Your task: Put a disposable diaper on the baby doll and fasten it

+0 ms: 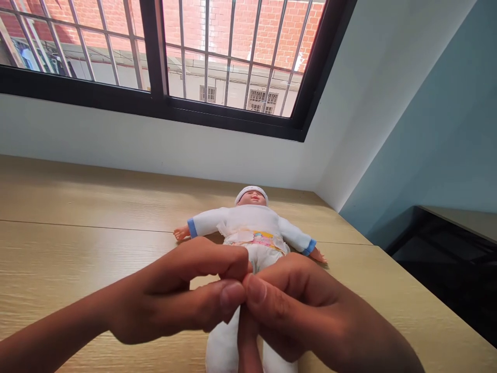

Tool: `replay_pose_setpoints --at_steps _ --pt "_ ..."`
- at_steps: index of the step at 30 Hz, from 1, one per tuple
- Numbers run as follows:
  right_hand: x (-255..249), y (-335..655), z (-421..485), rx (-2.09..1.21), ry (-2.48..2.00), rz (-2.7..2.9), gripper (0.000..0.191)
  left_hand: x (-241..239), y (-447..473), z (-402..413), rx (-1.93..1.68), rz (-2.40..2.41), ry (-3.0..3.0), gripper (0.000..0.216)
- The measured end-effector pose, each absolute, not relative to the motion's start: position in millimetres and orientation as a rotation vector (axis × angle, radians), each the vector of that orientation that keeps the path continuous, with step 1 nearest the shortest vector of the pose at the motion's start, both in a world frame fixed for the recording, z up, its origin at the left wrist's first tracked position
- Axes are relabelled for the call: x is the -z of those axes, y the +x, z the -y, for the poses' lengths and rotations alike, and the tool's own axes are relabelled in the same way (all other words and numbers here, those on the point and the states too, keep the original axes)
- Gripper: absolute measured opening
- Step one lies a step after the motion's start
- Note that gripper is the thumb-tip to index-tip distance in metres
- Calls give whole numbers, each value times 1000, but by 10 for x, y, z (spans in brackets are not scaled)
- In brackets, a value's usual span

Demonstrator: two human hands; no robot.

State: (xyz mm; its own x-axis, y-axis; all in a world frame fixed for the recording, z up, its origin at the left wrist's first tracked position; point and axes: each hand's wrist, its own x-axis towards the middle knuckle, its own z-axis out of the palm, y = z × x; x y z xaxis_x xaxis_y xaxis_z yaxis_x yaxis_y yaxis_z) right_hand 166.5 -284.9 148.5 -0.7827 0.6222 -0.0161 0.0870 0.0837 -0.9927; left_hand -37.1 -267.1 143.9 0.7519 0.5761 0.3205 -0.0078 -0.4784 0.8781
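A baby doll (252, 220) in white clothes with blue cuffs and a white cap lies on its back on the wooden table (77, 248), head toward the window. A diaper (256, 239) with a coloured band wraps its waist. My left hand (174, 292) and my right hand (298, 311) meet over the doll's hips, fingers curled and thumbs touching. They pinch the lower front of the diaper or clothing; the exact grip is hidden behind the fingers. The doll's white legs (223, 347) show below my hands.
The table runs up to a white wall under a black-framed barred window (163, 57). A blue wall stands at the right. A dark, glossy surface (446, 259) sits lower beside the table's right edge.
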Motion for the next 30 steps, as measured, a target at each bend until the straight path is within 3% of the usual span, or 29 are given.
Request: replay_pose_setpoints --at_steps 10,17,26,30 --pt "-1467 1699 2883 -1767 -786 1925 52 -1465 -385 2660 -720 -428 2106 37" --pt "-1554 1705 2869 -1742 -721 1938 49 -1387 -350 2639 -941 -412 2265 34" --pt "-1654 1691 2936 -1772 -1003 1864 50 -1387 -361 2665 -991 -400 2281 27" --pt "-1590 1699 2910 -1826 -905 1830 46 -1392 -347 2658 -1008 -382 2271 24"
